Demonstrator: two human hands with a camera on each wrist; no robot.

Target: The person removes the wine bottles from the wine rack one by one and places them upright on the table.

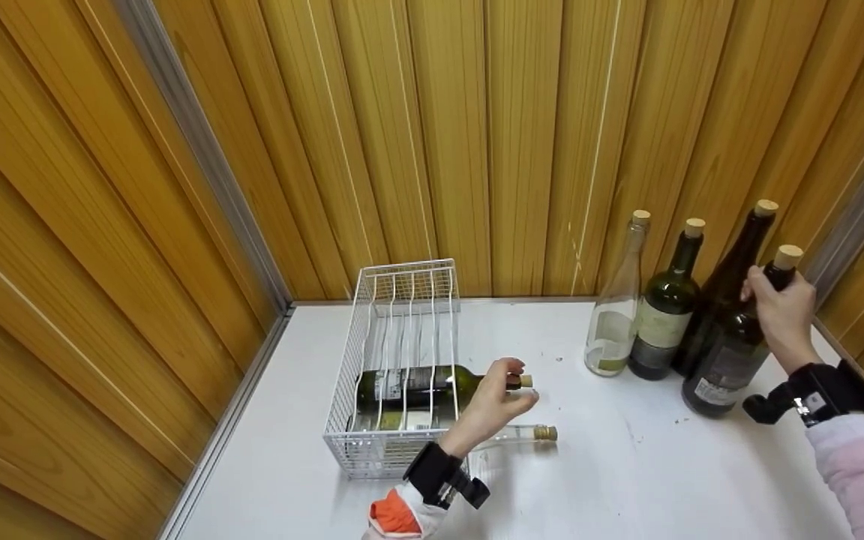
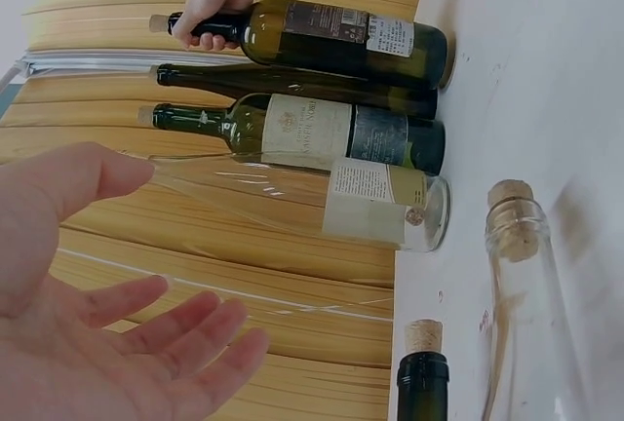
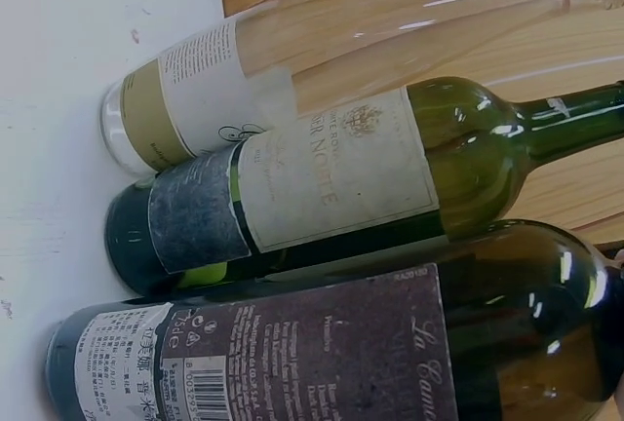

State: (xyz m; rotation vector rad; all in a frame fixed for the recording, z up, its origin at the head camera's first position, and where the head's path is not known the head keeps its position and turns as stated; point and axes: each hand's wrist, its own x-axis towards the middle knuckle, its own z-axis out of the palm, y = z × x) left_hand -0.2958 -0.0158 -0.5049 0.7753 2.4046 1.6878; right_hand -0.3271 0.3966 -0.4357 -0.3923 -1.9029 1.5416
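Observation:
My right hand [image 1: 784, 315] grips the neck of a dark wine bottle [image 1: 724, 367] with a cork and a dark label. The bottle stands near upright, its base at the tabletop. Fingers of my left hand [image 1: 488, 409] are spread and hold nothing, above the corked necks of two bottles lying in a white wire rack [image 1: 361, 457]. One is a green wine bottle [image 1: 417, 386]; the other is a clear bottle [image 1: 511, 433], partly hidden behind the wrist and rack wires. In the left wrist view, the left palm [image 2: 107, 343] faces the standing bottles.
Beside the gripped bottle stand a clear bottle [image 1: 612, 330], a green bottle with a pale label [image 1: 664, 315] and a tall dark bottle [image 1: 736, 262]. Wood-panelled walls [image 1: 522, 150] close off the back and sides of the white table [image 1: 589, 480].

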